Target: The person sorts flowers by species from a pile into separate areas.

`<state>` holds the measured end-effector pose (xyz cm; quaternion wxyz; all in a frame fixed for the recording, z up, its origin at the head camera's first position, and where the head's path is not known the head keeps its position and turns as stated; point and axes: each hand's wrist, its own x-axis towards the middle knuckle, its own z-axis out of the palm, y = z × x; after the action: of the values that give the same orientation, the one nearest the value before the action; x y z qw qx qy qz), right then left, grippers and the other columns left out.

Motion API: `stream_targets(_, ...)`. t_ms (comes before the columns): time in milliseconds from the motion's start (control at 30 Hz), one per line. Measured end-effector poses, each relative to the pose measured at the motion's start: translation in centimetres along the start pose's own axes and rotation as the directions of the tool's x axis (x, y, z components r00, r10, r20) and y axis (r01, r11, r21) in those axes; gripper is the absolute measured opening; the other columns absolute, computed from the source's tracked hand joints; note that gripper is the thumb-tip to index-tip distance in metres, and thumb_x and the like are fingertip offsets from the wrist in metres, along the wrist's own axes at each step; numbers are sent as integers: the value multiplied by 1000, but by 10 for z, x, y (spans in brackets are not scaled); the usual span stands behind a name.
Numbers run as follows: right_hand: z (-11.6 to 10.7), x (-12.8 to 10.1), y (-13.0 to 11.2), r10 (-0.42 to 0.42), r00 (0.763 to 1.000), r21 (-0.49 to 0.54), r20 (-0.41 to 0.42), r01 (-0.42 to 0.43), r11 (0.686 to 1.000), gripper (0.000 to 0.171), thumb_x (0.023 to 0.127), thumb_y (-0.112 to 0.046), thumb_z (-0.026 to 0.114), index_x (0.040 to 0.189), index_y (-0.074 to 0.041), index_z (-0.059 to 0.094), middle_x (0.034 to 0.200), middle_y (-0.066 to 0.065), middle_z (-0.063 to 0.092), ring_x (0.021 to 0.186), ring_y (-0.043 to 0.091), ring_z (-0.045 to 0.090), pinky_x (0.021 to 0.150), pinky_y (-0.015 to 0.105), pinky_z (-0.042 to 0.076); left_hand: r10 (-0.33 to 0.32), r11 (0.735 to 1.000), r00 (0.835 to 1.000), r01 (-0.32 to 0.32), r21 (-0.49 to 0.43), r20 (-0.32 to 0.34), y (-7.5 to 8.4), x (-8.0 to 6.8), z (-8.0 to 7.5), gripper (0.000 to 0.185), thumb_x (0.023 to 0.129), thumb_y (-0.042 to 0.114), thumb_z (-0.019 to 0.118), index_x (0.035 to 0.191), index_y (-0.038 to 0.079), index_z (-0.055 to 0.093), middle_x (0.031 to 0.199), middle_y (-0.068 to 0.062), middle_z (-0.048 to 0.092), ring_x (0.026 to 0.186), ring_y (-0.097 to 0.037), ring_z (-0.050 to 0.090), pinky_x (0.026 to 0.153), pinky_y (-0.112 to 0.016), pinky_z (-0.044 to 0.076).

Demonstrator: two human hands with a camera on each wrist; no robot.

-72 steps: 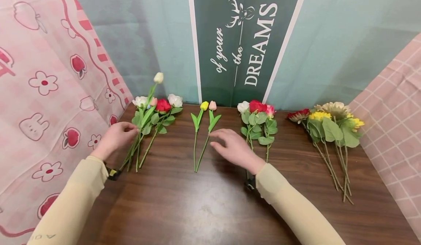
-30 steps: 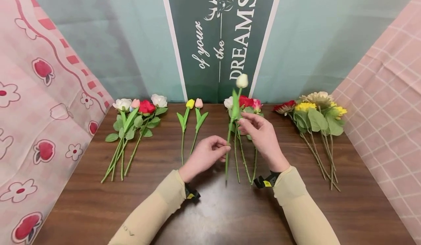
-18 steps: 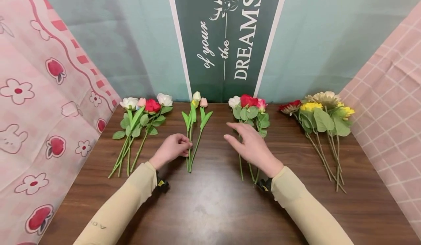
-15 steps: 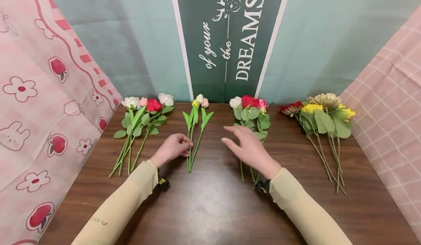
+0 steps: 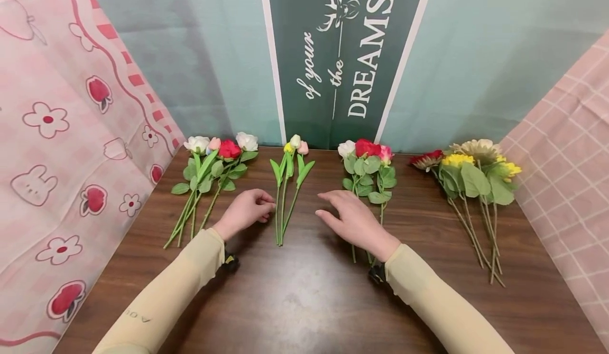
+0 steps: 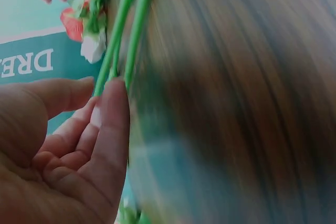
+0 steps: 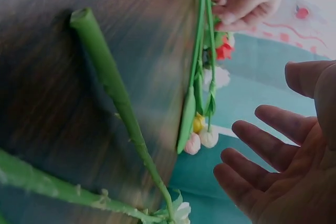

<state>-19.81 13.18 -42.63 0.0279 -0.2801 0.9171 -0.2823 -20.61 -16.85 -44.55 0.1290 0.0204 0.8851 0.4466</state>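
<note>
From where I sit, the rose bunch (image 5: 214,169) lies furthest left on the table (image 5: 304,301), untouched. Next comes my left hand (image 5: 245,211), fingers loosely curled, fingertips (image 6: 113,103) touching the stems of the tulip bunch (image 5: 287,185) without closing round them. The tulips' long axis runs away from me, heads against the backdrop (image 5: 342,53), cut ends nearest me. My right hand (image 5: 349,222) hovers just right of those stems, fingers spread and relaxed, holding nothing. I judge the left hand the nearer one. Beyond the right hand lies a second rose bunch (image 5: 368,174), then the sunflower bunch (image 5: 476,185) well apart. Bare wood towards me offers room for moving.
</note>
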Motion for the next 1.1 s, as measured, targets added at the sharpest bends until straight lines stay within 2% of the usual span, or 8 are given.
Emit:
stream_targets(67,5,6,-4,-24,999,-32,22,25,999,51,103,-43,59,141,-9,61,140,8,60,135,28,49,112,49,39,59,987,996,-48,152,-71,-8,-6,-16,20,98,19,69,111,4,72,100,-10,74,81,-23,71,75,-40,59)
stream_targets(200,15,22,-16,-90,992,-89,86,98,991,50,102,-39,62,141,-7,60,140,10,60,135,30,50,113,47,39,161,908,965,-62,414,-207,-32,-20,-58,22,98,22,66,111,7,75,110,-11,74,100,-32,68,88,-52,53)
stream_targets(267,21,31,-24,-125,985,-114,118,139,984,50,102,-38,63,141,-7,59,140,11,59,134,30,50,113,46,39,171,882,951,-32,469,-256,-46,-27,-80,22,98,20,64,112,6,74,112,-15,72,104,-37,66,89,-56,51)
stream_targets(367,31,46,-39,-171,972,-155,158,196,968,50,102,-37,63,142,-7,59,140,11,60,134,29,51,113,45,39,154,861,937,28,508,-313,-66,-39,-110,23,96,18,63,111,3,73,110,-19,71,102,-41,65,87,-59,50)
stream_targets(500,46,63,-64,-229,950,-221,213,275,936,51,103,-39,62,143,-9,58,140,9,59,134,28,51,114,42,38,85,866,941,93,491,-329,-82,-54,-136,26,95,21,66,109,0,72,105,-20,71,96,-40,66,82,-58,50)
stream_targets(733,67,86,-116,-306,910,-266,279,380,886,51,102,-40,61,145,-12,57,143,5,58,136,25,48,116,39,35,-78,902,961,181,391,-266,-90,-60,-155,36,98,32,68,109,-2,71,99,-15,71,88,-32,62,75,-46,49)
stream_targets(933,79,91,-139,-336,890,-278,308,422,863,52,102,-42,61,146,-14,56,144,3,57,138,24,46,116,38,35,-108,892,969,193,410,-221,-89,-54,-153,32,96,33,70,100,1,72,85,-7,66,78,-26,57,68,-38,45)
stream_targets(1100,82,87,-139,-325,891,-266,317,413,871,51,102,-41,61,145,-15,57,143,3,57,139,24,45,115,40,36,-118,872,966,211,441,-231,-91,-52,-149,26,94,31,70,93,5,73,80,-4,64,73,-23,55,64,-36,43)
